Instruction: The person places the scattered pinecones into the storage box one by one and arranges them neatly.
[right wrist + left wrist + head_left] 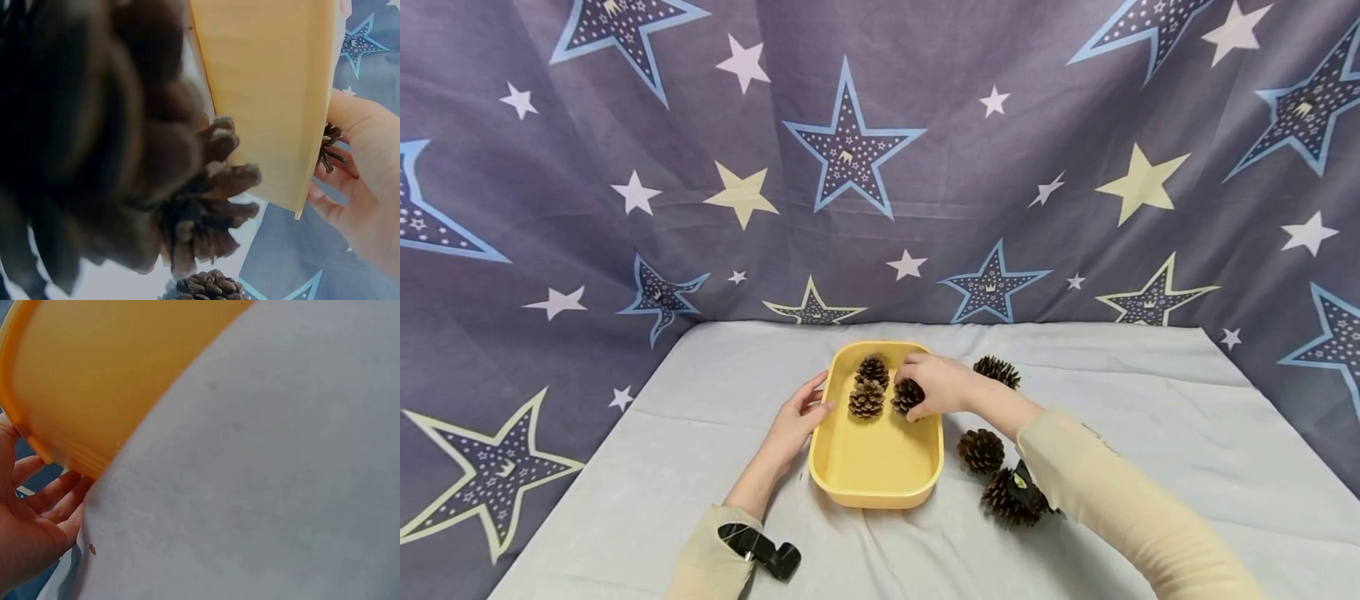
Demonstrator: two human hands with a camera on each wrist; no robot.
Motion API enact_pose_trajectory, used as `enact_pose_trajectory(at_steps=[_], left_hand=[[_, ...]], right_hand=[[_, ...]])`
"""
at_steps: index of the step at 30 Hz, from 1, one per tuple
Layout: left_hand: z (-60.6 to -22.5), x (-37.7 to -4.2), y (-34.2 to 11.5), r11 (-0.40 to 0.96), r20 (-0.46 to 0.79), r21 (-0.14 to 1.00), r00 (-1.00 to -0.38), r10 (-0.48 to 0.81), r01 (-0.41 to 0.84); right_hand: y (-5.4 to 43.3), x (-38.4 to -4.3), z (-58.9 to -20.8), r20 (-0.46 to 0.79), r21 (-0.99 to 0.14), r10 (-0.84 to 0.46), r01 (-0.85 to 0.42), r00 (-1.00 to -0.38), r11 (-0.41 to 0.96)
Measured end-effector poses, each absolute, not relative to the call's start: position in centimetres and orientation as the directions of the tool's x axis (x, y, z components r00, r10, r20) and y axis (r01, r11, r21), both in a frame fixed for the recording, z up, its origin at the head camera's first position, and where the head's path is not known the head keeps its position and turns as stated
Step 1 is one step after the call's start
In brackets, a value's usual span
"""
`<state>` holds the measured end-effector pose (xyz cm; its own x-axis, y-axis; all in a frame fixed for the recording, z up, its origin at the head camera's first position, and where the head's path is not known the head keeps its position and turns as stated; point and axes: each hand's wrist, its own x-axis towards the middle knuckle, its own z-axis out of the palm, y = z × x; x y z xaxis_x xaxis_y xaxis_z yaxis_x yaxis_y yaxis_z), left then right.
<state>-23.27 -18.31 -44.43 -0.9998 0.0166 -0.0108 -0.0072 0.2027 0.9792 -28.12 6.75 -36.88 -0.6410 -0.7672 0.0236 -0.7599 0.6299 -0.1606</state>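
Observation:
A yellow plastic tub [880, 462] stands on the light cloth, with two pine cones [867, 400] lying inside toward its far left. My right hand [938, 385] reaches over the tub's right rim and grips another pine cone [908, 395] inside it. In the right wrist view that cone [330, 149] shows only partly, between the fingers and the rim. My left hand [793, 425] holds the tub's left side, thumb at the rim and fingers along the outer wall. The left wrist view shows the same hand [37, 525] against the tub [106, 375].
Right of the tub lie a pine cone [997, 372] at the back, one [981, 451] in the middle and one [1009, 498] nearer, partly under the right wrist's strap. A star-patterned curtain [880, 242] hangs behind the cloth-covered table [1120, 392].

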Motion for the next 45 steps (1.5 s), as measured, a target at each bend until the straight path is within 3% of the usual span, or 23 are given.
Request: enact_pose_trajectory(at_steps=[14,45], left_hand=[[-44.3,-23.4,-18.0,0.196,-0.008,0.981,-1.000,0.028,-0.002],[-44.6,-23.5,-18.3,0.221,0.016,0.975,-1.000,0.023,0.021]], right_hand=[[6.6,-27.9,-37.1,0.025,-0.092,-0.777,-0.775,-0.629,0.625],[9.7,-27.3,-34.6,0.036,-0.271,-0.718,-0.699,-0.695,0.662]])
